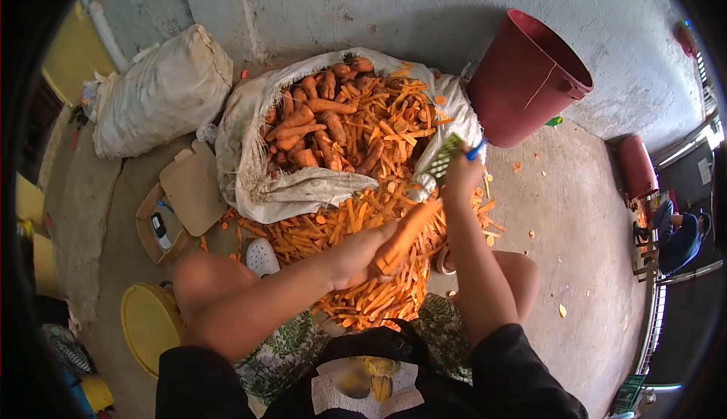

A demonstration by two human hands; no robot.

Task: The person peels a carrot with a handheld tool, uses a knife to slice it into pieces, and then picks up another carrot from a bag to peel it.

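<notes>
My left hand [359, 256] is closed around a peeled orange carrot [409, 239], which slants up to the right above the pile. Just beyond the carrot's upper end, my right hand [462, 180] grips a blue-handled cutter with a flat, greenish ridged blade [444, 155]. The blade is apart from the carrot. Beneath both hands spreads a heap of cut carrot strips [379, 298] on the floor, between my feet. Ahead, an open white woven sack [261, 192] holds whole carrots [333, 125] on its left and cut strips [401, 112] on its right.
A tall dark red bin [522, 85] leans by the wall behind the sack. At left are a full white sack [166, 89], an open cardboard box [163, 233] and a yellow bucket [151, 320]. Another person [681, 241] sits far right. Carrot scraps dot the concrete floor [560, 222].
</notes>
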